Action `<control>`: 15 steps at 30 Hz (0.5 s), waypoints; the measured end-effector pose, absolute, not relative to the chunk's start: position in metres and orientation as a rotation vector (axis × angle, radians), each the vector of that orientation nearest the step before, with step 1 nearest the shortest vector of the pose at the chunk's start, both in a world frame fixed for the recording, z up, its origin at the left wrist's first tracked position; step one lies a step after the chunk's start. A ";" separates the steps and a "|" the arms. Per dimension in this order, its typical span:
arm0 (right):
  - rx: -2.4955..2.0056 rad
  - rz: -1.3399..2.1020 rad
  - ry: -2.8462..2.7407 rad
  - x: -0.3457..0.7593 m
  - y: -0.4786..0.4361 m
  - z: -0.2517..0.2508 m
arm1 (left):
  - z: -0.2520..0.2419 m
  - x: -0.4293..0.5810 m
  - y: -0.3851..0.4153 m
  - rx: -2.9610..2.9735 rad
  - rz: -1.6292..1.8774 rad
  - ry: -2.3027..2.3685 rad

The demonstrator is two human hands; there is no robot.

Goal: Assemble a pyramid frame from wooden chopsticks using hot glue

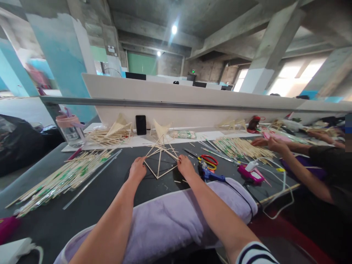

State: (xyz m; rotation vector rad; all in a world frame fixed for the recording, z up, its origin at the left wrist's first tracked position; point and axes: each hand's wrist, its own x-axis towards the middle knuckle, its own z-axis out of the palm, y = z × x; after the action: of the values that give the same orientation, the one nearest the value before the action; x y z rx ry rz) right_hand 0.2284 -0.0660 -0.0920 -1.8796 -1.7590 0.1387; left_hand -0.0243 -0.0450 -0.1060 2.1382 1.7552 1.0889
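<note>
A frame of thin wooden sticks [158,165] stands on the dark table between my hands, its sticks joined into triangles with a point at the top. My left hand [138,168] is closed on its left corner, fingertips pinching the joint. At the opposite corner my right hand [186,167] pinches the frame the same way. Close to my right hand lie a blue glue gun [210,173] and red-and-yellow-handled scissors [209,160]. Behind the frame stands a finished-looking stick model with pale sheet material [161,129].
Bundles of wooden sticks lie left [74,176] and right [242,148]. A black phone [141,125] leans at the back near a water cup [70,130]. A purple cloth [165,223] covers the front edge. A pink power socket [250,174] trails cables. Another person's hands [275,143] work at right.
</note>
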 end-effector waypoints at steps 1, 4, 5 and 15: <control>-1.860 0.144 -1.739 0.230 -0.066 -0.094 | -0.106 -0.024 -0.045 2.157 1.089 1.734; -1.791 0.165 -1.678 0.235 -0.064 -0.099 | -0.106 -0.023 -0.044 2.187 1.101 1.692; -1.765 0.173 -1.657 0.236 -0.063 -0.100 | -0.105 -0.022 -0.044 2.186 1.109 1.689; -1.616 0.327 -1.423 0.242 -0.049 -0.116 | -0.103 -0.024 -0.040 2.064 1.172 1.758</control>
State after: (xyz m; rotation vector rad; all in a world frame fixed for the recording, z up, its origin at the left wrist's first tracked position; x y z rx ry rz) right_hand 0.2421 -0.0488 -0.1164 -1.6159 -1.4231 0.3266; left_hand -0.0239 -0.0403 -0.1029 2.0644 1.7582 1.1722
